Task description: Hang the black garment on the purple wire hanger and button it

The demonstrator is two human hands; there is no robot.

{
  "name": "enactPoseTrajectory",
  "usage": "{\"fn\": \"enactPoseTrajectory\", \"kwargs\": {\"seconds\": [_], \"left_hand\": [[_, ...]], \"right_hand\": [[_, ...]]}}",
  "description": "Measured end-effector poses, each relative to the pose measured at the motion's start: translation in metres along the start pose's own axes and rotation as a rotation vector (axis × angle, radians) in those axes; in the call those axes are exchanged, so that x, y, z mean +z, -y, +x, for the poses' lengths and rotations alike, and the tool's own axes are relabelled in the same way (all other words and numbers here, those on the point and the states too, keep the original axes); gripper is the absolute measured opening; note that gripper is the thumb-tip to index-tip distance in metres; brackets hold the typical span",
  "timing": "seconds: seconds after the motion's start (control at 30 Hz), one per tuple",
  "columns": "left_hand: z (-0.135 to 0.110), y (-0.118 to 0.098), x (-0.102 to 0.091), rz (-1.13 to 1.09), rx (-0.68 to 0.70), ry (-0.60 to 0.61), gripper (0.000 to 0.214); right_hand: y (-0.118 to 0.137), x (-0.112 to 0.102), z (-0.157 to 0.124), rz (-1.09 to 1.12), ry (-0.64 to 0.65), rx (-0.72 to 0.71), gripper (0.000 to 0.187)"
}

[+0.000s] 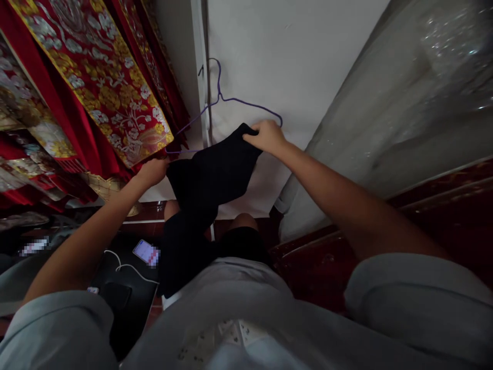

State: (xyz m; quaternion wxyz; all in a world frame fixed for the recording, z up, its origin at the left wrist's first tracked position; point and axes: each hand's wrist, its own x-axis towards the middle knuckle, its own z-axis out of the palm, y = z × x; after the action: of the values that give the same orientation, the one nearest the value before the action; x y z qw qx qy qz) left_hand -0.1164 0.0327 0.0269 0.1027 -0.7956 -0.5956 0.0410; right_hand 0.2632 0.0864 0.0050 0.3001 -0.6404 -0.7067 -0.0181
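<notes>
One black garment (221, 177): held up and spread at mid-frame.
Progress: opening out looks done; what is left cannot be told.
Purple wire hanger (220, 94): upper middle of the frame; its sloping arms are bare, its lower bar partly hidden.
Left hand (154, 171): fingers closed on the cloth's left corner.
Right hand (268, 137): thumb and fingers pinching its upper right edge.

Embroidered red cloth (103, 87) cut off above the gripping left hand (154, 171), phone (145, 251) partly pixelated below it, black garment (219, 169) indistinct in its folds below the right hand (269, 136)
</notes>
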Motion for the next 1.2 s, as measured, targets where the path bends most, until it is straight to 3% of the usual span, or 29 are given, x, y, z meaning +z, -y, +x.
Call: {"fn": "enactPoseTrajectory", "kwargs": {"seconds": [0.13, 0.3, 0.43, 0.57, 0.63, 0.73, 0.9, 1.03, 1.2], "left_hand": [[0.009, -0.028, -0.02, 0.053, -0.182, -0.084, 0.045], [0.008, -0.031, -0.035, 0.051, -0.211, -0.066, 0.038], [0.01, -0.025, -0.059, -0.047, -0.175, -0.285, 0.035], [0.037, -0.023, -0.079, -0.267, -0.063, -0.509, 0.031], [0.055, -0.022, -0.073, -0.366, -0.031, -0.537, 0.028], [0.076, -0.02, -0.048, -0.443, -0.072, -0.501, 0.025], [0.072, -0.005, -0.01, -0.356, -0.162, -0.398, 0.027], [0.07, -0.002, -0.013, -0.413, -0.166, -0.438, 0.026], [0.084, -0.04, -0.031, -0.685, -0.013, -0.572, 0.034]], "right_hand": [[-0.003, -0.026, 0.002, -0.113, -0.016, -0.03, 0.022], [-0.001, -0.026, 0.003, -0.159, -0.005, -0.034, 0.023], [-0.007, -0.014, 0.007, -0.144, -0.022, -0.055, 0.021], [-0.006, -0.011, 0.005, -0.072, -0.029, -0.071, 0.017], [-0.002, -0.012, -0.001, -0.057, 0.017, -0.095, 0.015], [0.001, -0.014, -0.009, -0.084, 0.063, -0.133, 0.018], [-0.01, -0.01, -0.011, -0.129, 0.0, -0.077, 0.023], [-0.008, 0.004, -0.012, -0.115, -0.012, -0.11, 0.026], [0.008, 0.023, -0.017, -0.015, -0.012, -0.09, 0.026]]}}
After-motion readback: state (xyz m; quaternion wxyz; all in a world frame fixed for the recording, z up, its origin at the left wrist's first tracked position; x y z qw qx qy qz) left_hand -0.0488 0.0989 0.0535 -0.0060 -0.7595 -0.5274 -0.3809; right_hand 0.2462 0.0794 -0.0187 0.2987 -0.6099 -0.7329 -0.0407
